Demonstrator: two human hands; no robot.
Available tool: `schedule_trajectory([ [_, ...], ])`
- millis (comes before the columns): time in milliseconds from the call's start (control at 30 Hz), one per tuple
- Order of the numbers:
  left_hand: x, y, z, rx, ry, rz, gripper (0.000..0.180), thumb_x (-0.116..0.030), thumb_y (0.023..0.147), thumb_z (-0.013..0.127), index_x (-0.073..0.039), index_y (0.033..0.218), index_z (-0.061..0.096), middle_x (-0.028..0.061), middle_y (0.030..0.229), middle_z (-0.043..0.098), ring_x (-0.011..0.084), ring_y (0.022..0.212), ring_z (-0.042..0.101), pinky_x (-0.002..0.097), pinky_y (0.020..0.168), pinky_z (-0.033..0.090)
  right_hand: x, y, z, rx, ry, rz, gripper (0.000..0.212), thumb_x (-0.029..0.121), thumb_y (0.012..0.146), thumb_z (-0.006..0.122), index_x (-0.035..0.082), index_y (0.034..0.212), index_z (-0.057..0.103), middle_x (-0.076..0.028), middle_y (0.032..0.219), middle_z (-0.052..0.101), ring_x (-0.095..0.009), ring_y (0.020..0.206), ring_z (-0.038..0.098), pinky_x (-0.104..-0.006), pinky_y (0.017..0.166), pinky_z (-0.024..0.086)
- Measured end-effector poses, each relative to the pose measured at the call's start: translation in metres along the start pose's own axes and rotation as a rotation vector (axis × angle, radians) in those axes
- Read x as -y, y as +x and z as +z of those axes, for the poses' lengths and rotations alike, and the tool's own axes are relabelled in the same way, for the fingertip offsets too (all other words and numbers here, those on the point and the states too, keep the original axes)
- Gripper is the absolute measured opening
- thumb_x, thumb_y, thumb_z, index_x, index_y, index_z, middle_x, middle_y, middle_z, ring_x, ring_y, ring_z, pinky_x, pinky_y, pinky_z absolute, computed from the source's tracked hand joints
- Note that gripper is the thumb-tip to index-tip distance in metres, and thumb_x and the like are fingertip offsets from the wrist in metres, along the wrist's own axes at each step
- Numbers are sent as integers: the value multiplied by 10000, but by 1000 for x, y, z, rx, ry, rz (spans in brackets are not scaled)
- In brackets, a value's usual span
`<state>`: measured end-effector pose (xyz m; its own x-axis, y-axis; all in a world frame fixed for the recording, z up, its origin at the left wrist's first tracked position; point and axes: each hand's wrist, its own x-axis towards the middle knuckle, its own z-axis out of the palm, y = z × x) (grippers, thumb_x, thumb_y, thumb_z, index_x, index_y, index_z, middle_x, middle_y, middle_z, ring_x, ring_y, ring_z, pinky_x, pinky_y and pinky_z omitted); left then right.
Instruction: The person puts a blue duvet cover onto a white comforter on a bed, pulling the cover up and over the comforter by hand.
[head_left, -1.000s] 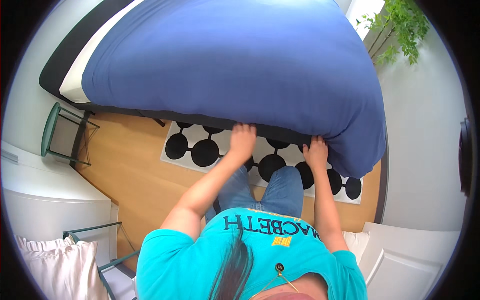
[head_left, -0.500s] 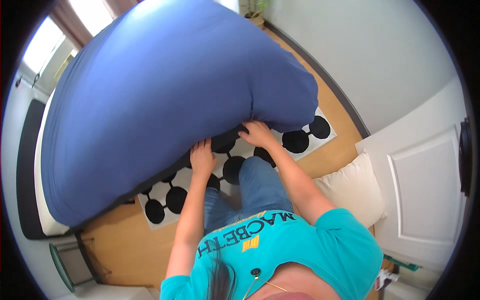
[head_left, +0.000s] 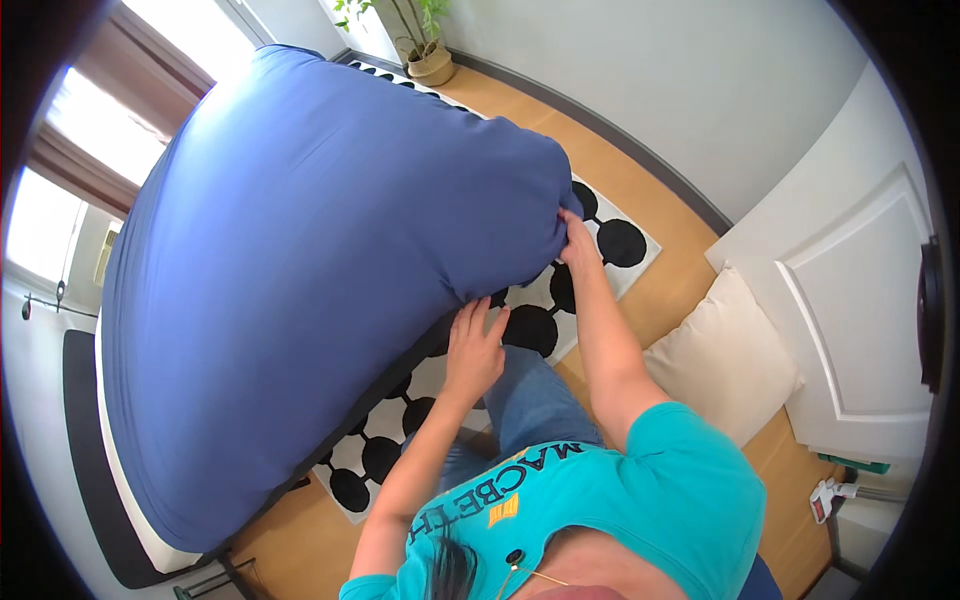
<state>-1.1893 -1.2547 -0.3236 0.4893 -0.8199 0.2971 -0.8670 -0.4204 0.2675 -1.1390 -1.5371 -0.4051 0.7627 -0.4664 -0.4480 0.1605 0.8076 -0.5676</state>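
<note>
Wood floor (head_left: 642, 197) opens a passage between blue bedcover (head_left: 330, 220) and gray wall (head_left: 640, 80), a potted plant (head_left: 432, 66) at its far end; nearer, a cream pillow (head_left: 725, 355) blocks part of the white door (head_left: 860, 300).

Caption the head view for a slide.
Right hand at a corner of the blue bedcover, left hand by its edge.

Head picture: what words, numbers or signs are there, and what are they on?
Turquoise shirt: big dark lettering slants across the front; I won't copy it out.
Same shirt: the yellow emblem shows no words I can read.
Round black pendant: any mark is too small to read.
Blue bedding: none that I can see.
</note>
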Motion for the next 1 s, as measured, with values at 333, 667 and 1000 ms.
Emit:
schedule_trajectory([
  [333, 44, 17, 43, 134, 269, -201, 636, -86, 671, 577, -36, 1276, 388, 197, 1151, 444, 395, 1055, 428, 488, 863, 382, 39, 29, 53, 646, 547, -272, 444, 184, 686, 552, -16, 1082, 529, -145, 1045, 601, -311, 914, 586, -417, 836, 480],
  [667, 12, 36, 28, 115, 91, -180, 564, -117, 712, 582, -30, 1248, 426, 213, 1205, 431, 397, 1084, 425, 481, 866, 386, -29, 35, 19, -18, -215, 482, 430, 355, 846, 496, 43, 1139, 538, -110, 1062, 609, -219, 933, 602, -363, 820, 486],
  [1000, 4, 74, 41, 115, 143, -329, 636, -201, 776, 577, -14, 1327, 319, 294, 1239, 367, 475, 1082, 423, 518, 903, 361, 26, 60, 102, 335, 384, 16, 455, 362, 883, 492, -23, 1120, 544, -179, 1058, 611, -302, 918, 609, -434, 829, 480],
])
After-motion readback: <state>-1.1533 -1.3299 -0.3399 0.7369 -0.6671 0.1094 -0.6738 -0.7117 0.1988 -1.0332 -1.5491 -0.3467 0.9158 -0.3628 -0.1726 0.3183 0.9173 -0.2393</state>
